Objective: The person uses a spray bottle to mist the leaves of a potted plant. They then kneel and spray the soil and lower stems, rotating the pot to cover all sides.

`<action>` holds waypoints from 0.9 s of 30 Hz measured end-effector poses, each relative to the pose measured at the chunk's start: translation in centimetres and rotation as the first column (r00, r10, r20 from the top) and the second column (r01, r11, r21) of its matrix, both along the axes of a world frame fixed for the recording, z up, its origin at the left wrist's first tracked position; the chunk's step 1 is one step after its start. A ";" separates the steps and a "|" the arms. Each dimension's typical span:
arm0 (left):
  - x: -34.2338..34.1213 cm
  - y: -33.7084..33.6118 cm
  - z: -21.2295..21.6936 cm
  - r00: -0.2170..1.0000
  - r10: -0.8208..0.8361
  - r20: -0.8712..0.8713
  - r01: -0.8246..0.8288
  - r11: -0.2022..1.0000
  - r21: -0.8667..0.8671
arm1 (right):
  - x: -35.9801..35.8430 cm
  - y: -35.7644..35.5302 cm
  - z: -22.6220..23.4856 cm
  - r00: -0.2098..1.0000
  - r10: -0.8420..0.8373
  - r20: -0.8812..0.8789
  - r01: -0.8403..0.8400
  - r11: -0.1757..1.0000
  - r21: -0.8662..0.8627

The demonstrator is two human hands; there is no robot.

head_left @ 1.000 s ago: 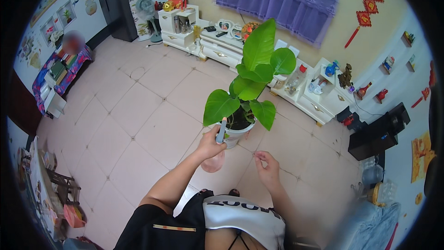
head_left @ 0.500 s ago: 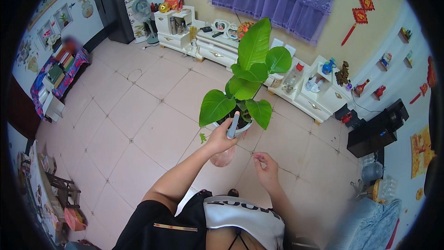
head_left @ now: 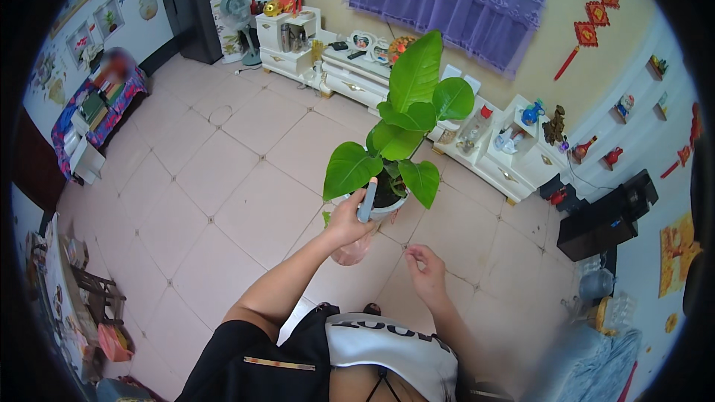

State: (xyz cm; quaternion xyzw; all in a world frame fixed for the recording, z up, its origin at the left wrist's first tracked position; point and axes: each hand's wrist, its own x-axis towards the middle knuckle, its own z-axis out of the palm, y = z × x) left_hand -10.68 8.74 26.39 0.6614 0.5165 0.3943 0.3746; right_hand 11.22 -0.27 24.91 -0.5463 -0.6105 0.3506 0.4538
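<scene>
My left hand (head_left: 346, 221) is wrapped round the neck of a spray bottle. The spray bottle's (head_left: 366, 201) grey-blue head slants up from my grip, its far tip close to the plant's pot. Below my hand shows its see-through pinkish body. Just beyond stands a potted plant (head_left: 403, 141) with large glossy green leaves, in a white pot (head_left: 389, 214) with dark soil; my hand and the bottle partly cover the pot. Right of the bottle, my right hand (head_left: 426, 272) hangs in the air, fingers loosely curled in, nothing visible in them.
Pale tiled floor (head_left: 223, 201) surrounds the plant. A long low white cabinet (head_left: 350, 83) with ornaments runs along the far wall below a purple curtain (head_left: 447, 7). A fan (head_left: 237, 15) stands at far left, a black cabinet (head_left: 607, 212) at right, a blue-covered seat (head_left: 596, 361) at lower right.
My left hand and the spray bottle have shifted slightly left, leaving more of the pot's soil in sight. My right hand stays about where it was. The whole view has turned a little.
</scene>
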 end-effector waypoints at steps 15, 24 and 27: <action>-3.5 -1.5 -2.3 0.995 0.067 -0.079 -0.076 0.990 -0.115 | -1.1 0.4 -0.1 0.999 0.049 0.014 -0.049 0.999 -0.001; -5.4 -3.1 -3.6 0.992 0.116 -0.050 -0.123 0.973 -0.193 | -1.0 0.4 -1.1 0.998 0.057 0.011 -0.057 0.998 0.003; -5.8 -3.4 -3.8 0.990 0.135 -0.045 -0.141 0.975 -0.172 | -1.1 0.3 -1.1 0.998 0.051 0.023 -0.051 0.999 -0.008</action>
